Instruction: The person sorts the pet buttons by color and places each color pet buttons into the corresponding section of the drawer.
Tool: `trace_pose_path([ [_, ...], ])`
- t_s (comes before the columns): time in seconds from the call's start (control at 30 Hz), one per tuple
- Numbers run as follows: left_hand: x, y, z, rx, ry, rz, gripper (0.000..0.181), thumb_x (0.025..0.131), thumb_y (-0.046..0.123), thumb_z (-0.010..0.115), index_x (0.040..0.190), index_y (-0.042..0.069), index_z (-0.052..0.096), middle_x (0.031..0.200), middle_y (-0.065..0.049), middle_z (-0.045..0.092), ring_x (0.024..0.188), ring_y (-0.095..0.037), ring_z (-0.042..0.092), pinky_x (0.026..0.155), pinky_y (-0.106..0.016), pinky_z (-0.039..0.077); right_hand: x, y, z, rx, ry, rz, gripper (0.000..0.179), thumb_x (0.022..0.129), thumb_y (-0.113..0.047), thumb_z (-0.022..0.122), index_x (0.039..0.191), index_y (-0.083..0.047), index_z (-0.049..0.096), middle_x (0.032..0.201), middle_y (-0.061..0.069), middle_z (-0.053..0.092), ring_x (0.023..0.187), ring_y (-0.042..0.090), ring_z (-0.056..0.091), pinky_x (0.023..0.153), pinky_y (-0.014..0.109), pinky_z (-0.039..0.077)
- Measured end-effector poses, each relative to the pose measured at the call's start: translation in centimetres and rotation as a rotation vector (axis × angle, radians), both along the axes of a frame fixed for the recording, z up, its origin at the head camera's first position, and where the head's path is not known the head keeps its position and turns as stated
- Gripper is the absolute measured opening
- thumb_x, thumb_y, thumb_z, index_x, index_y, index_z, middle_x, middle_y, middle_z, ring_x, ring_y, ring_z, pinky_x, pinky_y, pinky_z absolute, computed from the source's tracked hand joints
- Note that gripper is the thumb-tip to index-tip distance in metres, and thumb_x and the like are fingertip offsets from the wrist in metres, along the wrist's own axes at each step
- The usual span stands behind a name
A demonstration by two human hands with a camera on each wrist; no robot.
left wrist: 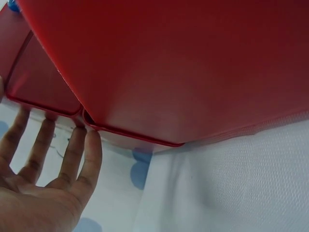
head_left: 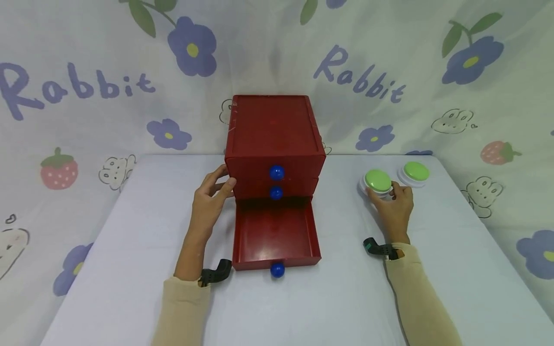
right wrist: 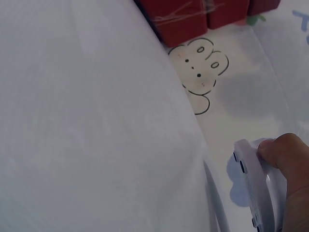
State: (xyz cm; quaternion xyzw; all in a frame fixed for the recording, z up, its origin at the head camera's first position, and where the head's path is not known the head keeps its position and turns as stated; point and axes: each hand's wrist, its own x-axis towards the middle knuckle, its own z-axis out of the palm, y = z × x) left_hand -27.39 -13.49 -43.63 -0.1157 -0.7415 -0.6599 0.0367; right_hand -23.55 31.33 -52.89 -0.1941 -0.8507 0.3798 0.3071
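Observation:
A red cabinet (head_left: 273, 126) with blue round knobs stands at the middle of the table, its bottom drawer (head_left: 277, 235) pulled out and nothing lying in it. My left hand (head_left: 207, 206) is at the cabinet's left side; in the left wrist view its fairly straight fingers (left wrist: 72, 152) reach up to the red edge. Off to the right, my right hand (head_left: 396, 209) grips a round white push button with a green top (head_left: 378, 180) between thumb and fingers. The right wrist view shows the thumb on the button's white base (right wrist: 256, 179), which looks tilted there.
A second green-topped push button (head_left: 416, 171) lies just beyond the right hand, near the table's back right corner. Behind the white table (head_left: 346, 298) hangs a cloth (head_left: 272, 48) printed with flowers and rabbits. Both wrists wear black camera mounts (head_left: 216, 273).

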Motion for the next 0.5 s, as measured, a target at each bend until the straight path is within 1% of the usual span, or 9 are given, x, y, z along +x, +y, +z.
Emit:
trace_pose_path([
  [0.13,0.8,0.3,1.3,-0.016,0.000,-0.014,0.053,0.100,0.023,0.063,0.150,0.013,0.048,0.141,-0.010,0.051,0.109,-0.015,0.059,0.085,-0.024,0.055,0.3,-0.2,-0.2,-0.002,0.021,0.004,0.064,0.078,-0.033,0.087,0.120,0.008,0.061,0.096,0.006,0.037,0.092,0.022,0.038,0.079,0.032,0.031],
  [0.23,0.9,0.3,1.6,-0.022,0.005,-0.014,0.052,0.101,0.022,0.063,0.149,0.011,0.048,0.141,-0.011,0.051,0.108,-0.013,0.059,0.084,-0.022,0.055,0.4,-0.3,-0.2,0.002,0.046,0.012,0.066,0.077,-0.031,0.088,0.122,0.009,0.062,0.095,0.005,0.039,0.092,0.021,0.039,0.080,0.032,0.033],
  [0.33,0.4,0.2,0.9,-0.010,0.010,-0.010,0.052,0.100,0.023,0.063,0.149,0.013,0.049,0.141,-0.010,0.051,0.108,-0.015,0.059,0.086,-0.026,0.056,0.5,-0.6,-0.1,0.001,0.059,0.022,0.068,0.075,-0.030,0.088,0.124,0.009,0.062,0.096,0.006,0.040,0.091,0.022,0.040,0.081,0.031,0.033],
  [0.47,-0.4,-0.1,-0.6,-0.004,0.008,0.000,0.051,0.099,0.027,0.065,0.148,0.021,0.051,0.141,-0.004,0.052,0.110,-0.017,0.060,0.088,-0.031,0.056,0.7,-0.8,0.0,-0.008,0.053,0.030,0.068,0.075,-0.030,0.088,0.124,0.010,0.062,0.096,0.009,0.041,0.091,0.023,0.041,0.080,0.030,0.033],
  [0.5,-0.5,-0.1,-0.8,-0.003,0.008,0.002,0.051,0.099,0.028,0.066,0.148,0.023,0.051,0.140,-0.002,0.052,0.110,-0.017,0.059,0.088,-0.032,0.056,0.7,-0.9,0.0,-0.010,0.051,0.029,0.068,0.075,-0.030,0.088,0.124,0.010,0.061,0.097,0.009,0.041,0.091,0.023,0.040,0.080,0.030,0.033],
])
